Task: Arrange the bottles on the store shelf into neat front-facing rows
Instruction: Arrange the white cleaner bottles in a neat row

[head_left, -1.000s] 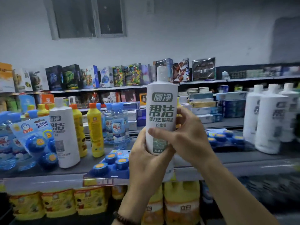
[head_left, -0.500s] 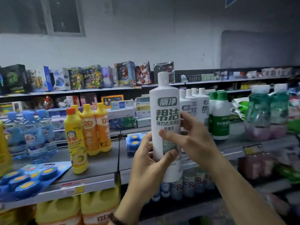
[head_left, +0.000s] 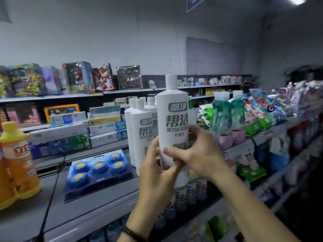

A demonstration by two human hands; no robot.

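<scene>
One head cam, wide-angle, slightly above the shelf [head_left: 97, 206], facing it obliquely, rows receding toward its right end. Close in: left hand [head_left: 155, 172], right hand [head_left: 201, 154] and white bottle [head_left: 172, 119] fill frame centre.

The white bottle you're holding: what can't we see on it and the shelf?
Head view.
The white bottle: lower label covered by the left hand and right hand.
The shelf bottles behind it: labels partly blocked by the white bottle.
The orange bottles: blurred, cut off by the left edge.
</scene>
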